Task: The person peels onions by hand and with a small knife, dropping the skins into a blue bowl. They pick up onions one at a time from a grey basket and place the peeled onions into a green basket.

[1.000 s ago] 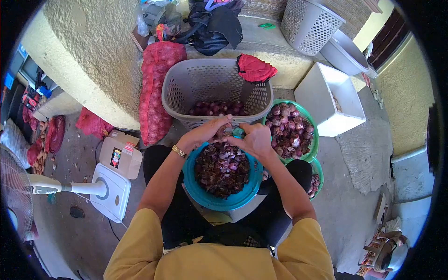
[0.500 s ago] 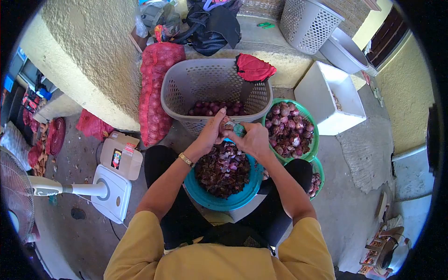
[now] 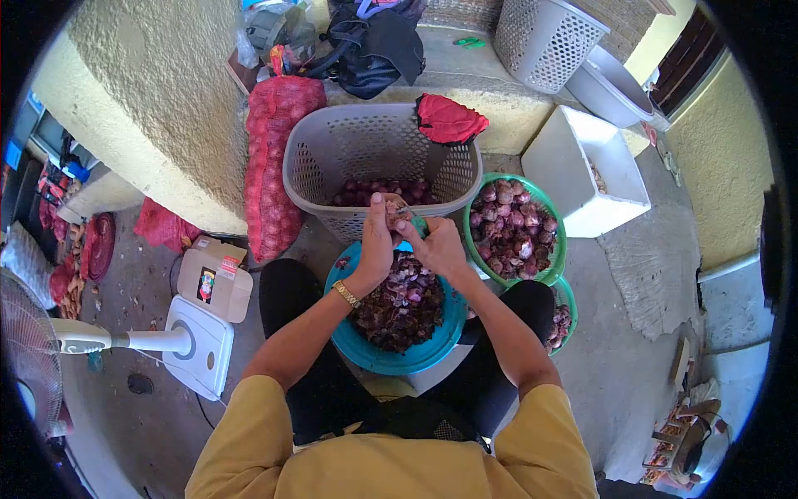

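My left hand (image 3: 376, 252), with a gold watch (image 3: 347, 293) at its wrist, is closed around what looks like an onion (image 3: 394, 213), mostly covered by the fingers. Against it, my right hand (image 3: 440, 251) is closed too; something teal-green (image 3: 415, 226) shows at its fingers, too hidden to name. Both hands are held over the far rim of a blue basin (image 3: 340, 337) filled with dark onion skins (image 3: 397, 309). Just beyond stands a tall grey perforated basket (image 3: 332, 218) with peeled red onions (image 3: 374, 190) at its bottom.
On the right are a green basket (image 3: 560, 264) of unpeeled onions, another green basket (image 3: 570, 320) below it, and a white foam box (image 3: 573, 179). A red net sack (image 3: 274, 183) of onions leans at the left, near a fan (image 3: 33, 333) and an opened carton (image 3: 214, 279).
Both hands have shifted slightly, and my left hand is turned more upright, its thumb and fingers still around the onion. The camera view has moved a little.
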Demonstrator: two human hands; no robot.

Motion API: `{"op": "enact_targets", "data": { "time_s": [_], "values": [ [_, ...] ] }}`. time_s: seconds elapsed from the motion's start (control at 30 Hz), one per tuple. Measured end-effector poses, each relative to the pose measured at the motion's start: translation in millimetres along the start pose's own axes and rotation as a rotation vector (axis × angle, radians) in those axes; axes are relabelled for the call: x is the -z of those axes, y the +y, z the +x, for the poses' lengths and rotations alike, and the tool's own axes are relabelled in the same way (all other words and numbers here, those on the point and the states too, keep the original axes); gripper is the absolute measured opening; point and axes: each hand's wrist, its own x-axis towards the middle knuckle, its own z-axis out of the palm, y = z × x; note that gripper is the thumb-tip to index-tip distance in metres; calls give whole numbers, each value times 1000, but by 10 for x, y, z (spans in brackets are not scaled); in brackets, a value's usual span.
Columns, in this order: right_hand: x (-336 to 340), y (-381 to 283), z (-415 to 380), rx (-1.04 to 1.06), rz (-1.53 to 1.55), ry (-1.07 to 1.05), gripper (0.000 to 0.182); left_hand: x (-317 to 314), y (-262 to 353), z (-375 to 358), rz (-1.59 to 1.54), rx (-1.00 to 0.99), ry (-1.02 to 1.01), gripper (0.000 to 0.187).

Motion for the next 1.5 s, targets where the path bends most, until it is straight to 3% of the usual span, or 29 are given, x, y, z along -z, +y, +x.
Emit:
{"op": "enact_targets", "data": {
  "time_s": [0.07, 0.13, 0.17, 0.23, 0.33, 0.43, 0.47, 0.53, 0.73, 0.83, 0.93, 1.03, 1.13, 1.27, 1.33, 1.43, 1.5],
  "values": [
    [81, 59, 34, 23, 93, -6, 51, 9, 63, 13, 32, -26, -41, 55],
    [261, 17, 85, -34, 107, -174, 46, 89, 165, 87, -94, 117, -327, 57],
    [286, 35, 98, -34, 107, -175, 46, 128, 180, 127, -95, 117, -326, 57],
    [310, 48, 112, 40, -169, -197, 41, 183, 193, 177, 55, 218, -415, 58],
    [242, -16, 88, 188, -209, -66, 43, 116, 132, 145, 24, 145, -305, 58],
    [88, -42, 40, 131, -181, 48, 43, 82, -5, 136, -37, 60, -158, 56],
    [46, -43, 20, 129, -181, 47, 43, 73, -53, 132, -37, 62, -158, 56],
    [-14, -40, 2, 43, -144, 8, 42, 21, -80, 116, 6, -155, -46, 56],
    [-52, -5, 41, -16, 219, -53, 38, -83, -24, 76, -42, -278, 11, 54],
    [-34, 94, 26, 6, 50, -46, 37, -31, 19, 106, -245, -122, -46, 51],
    [160, 31, 23, 119, 92, -97, 38, 84, 69, 199, -313, 16, -83, 50],
    [367, -135, 24, 292, -121, -270, 41, 175, 143, 234, -219, 38, -208, 44],
    [445, -140, -31, 267, -323, -417, 51, 190, 165, 235, -177, 47, -206, 37],
    [502, -77, -82, 356, -359, -430, 57, 210, 160, 244, -198, 21, -272, 30],
    [498, -72, -113, 285, -219, -358, 60, 234, 182, 250, -166, -13, -365, 32],
    [504, -34, -96, 216, -322, -373, 56, 198, 261, 221, -185, 55, -330, 39],
    [540, -84, -94, 283, -289, -365, 53, 203, 261, 232, -222, 75, -356, 42]
  ]
}}
